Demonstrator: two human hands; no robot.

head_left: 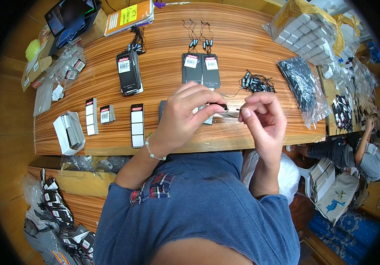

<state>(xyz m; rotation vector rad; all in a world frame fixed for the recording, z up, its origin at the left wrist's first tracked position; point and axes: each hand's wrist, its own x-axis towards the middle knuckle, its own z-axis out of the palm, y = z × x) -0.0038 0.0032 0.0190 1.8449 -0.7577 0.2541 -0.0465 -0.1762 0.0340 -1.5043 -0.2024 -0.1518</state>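
Note:
Over the table's front edge, my left hand (183, 112) pinches the dark plug end of a black hang-tag string (230, 115) between thumb and forefinger. To its right, my right hand (265, 121) closes thumb and fingertips on another part of that cord. Black hang tags with white stickers lie partly hidden beneath my left hand. Just beyond are two strung hang tags (193, 73) (210, 76), side by side, their cords stretched away from me. A tangled heap of loose strings (258, 82) sits beyond my right hand.
Left of my hands are a stack of strung tags (129, 75), sticker strips (137, 126) (91, 117) and a white box of cards (70, 132). A plastic bag of black tags (302, 84) lies right, below bundled white boxes (302, 31). Another person (371, 154) sits far right.

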